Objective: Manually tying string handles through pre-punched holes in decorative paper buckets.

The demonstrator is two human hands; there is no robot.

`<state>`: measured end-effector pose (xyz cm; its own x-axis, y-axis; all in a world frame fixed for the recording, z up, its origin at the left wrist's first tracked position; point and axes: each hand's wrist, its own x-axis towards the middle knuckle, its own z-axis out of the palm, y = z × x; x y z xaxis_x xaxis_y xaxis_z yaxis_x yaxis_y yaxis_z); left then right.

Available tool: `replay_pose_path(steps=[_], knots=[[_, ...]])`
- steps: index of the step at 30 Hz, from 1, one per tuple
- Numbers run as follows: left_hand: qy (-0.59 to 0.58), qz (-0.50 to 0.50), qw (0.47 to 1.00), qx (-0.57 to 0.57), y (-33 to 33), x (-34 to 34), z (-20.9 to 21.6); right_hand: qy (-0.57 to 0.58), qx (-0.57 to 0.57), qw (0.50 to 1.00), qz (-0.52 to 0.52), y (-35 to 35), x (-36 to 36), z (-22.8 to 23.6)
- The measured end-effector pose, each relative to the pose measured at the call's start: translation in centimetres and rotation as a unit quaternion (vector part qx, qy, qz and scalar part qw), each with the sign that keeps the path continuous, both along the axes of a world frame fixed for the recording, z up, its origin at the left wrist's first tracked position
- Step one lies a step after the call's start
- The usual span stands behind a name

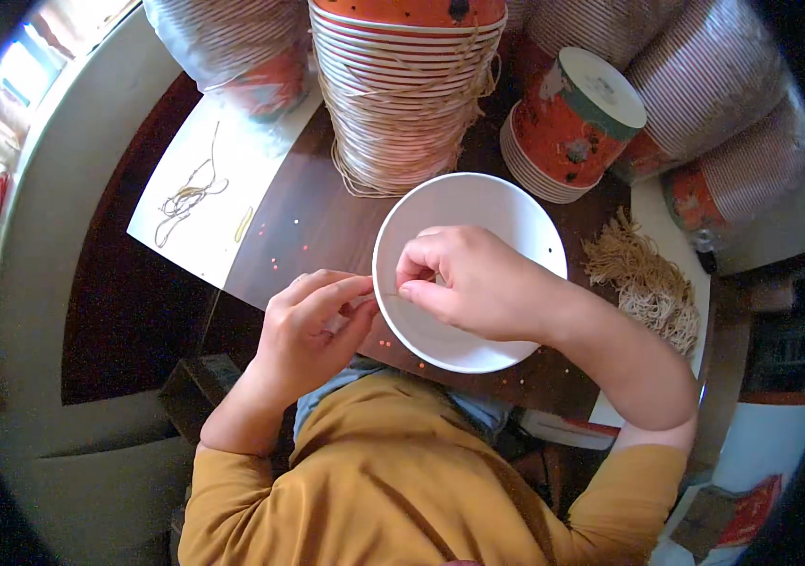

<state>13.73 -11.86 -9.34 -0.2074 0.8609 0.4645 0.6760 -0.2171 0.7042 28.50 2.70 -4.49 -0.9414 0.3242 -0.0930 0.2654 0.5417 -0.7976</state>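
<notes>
a white paper bowl (478,212) is kept at the near edge of the dark tabletop (313,222), directly in front of the body, so that both hands can work at its left rim. the right hand (473,283) is laid across the bowl from the right, its fingers curled and pressed together in a pinching grip just inside the rim; what is pinched is too thin to be told, though it may be a strand of string. the left hand (313,325) is held just outside the same rim, thumb and fingers pressed together in a grip at the edge, apparently on the rim or on the same fine strand; which of the two cannot be told. the bowl appears empty, only white being seen inside it. beyond it, a tall stack of nested bowls (402,90) is bound with pale string, presumably so that it stays together. to the right, a shorter stack (572,127) lies tilted, its white underside turned up. further stacks wrapped in clear plastic (723,85) are set along the far right and far left. a bundle of pale string (643,278) is kept to the right, within reach of the right hand. on a white sheet (233,179) at the left, a few loose strands (185,198) are scattered.
</notes>
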Motion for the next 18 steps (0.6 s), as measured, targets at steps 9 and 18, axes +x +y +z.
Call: replay_pose_path(steps=[9,18], knots=[[0.01,-0.002,1.0,-0.003,0.0,-0.1,-0.1,0.002,-0.018,1.0,-0.004,0.0,-0.3,-0.5],[0.02,-0.004,1.0,0.001,0.1,-0.3,-0.1,0.013,0.004,1.0,0.011,0.2,-0.6,-0.5]])
